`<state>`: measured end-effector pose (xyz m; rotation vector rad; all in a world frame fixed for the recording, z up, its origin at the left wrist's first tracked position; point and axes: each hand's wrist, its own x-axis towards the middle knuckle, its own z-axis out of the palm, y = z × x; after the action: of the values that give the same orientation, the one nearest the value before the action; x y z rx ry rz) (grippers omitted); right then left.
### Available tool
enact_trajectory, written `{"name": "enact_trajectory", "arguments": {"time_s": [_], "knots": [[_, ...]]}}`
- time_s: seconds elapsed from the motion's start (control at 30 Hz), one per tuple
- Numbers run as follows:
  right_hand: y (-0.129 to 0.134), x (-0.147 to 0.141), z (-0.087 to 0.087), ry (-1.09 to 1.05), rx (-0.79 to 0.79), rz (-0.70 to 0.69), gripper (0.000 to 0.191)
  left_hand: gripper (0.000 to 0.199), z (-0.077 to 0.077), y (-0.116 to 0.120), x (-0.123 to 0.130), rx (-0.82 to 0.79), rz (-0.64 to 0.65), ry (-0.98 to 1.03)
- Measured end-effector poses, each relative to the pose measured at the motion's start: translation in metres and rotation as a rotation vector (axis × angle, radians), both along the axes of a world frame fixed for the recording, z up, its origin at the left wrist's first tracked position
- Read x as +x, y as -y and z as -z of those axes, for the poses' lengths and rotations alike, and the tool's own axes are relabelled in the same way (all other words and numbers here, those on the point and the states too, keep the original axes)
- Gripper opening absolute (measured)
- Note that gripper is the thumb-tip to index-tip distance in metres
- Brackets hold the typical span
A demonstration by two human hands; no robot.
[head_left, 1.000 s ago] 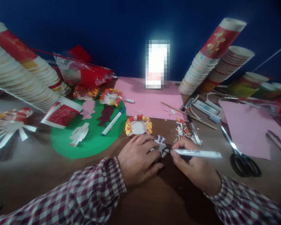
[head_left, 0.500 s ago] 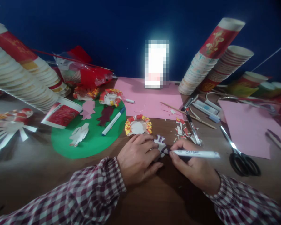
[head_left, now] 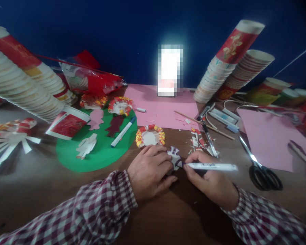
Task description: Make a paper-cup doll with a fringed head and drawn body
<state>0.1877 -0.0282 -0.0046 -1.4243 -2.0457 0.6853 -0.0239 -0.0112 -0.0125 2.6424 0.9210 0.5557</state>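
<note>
My left hand point(head_left: 150, 172) steadies a small white paper cutout point(head_left: 175, 157) with purple lines on the brown table, fingers curled over its left side and thumb below. Part of the cutout is hidden under those fingers. In my right hand point(head_left: 210, 185) is a white acrylic marker point(head_left: 214, 166), lying almost level, its tip at the cutout's lower right edge. Just beyond my left fingers lies a curled red and yellow paper-cup flower point(head_left: 150, 137). Paper scraps point(head_left: 197, 141) and a black-and-clear pen point(head_left: 209, 136) lie beyond my right hand.
Black-handled scissors point(head_left: 264, 175) lie to the right, beside a pink sheet point(head_left: 267, 143). On the left, a green paper round point(head_left: 76, 163) bears fish-shaped cutouts and a blue-capped marker point(head_left: 122, 132). Leaning cup stacks point(head_left: 211, 81) flank a bright blurred screen point(head_left: 170, 68).
</note>
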Motion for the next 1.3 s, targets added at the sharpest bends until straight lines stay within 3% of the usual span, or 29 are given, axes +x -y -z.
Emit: {"name": "enact_trajectory", "arguments": {"time_s": [1.3], "knots": [[0.0004, 0.0, -0.0019, -0.031, -0.026, -0.012, 0.009, 0.024, -0.0009, -0.0005, -0.0002, 0.016, -0.005, -0.004]]}}
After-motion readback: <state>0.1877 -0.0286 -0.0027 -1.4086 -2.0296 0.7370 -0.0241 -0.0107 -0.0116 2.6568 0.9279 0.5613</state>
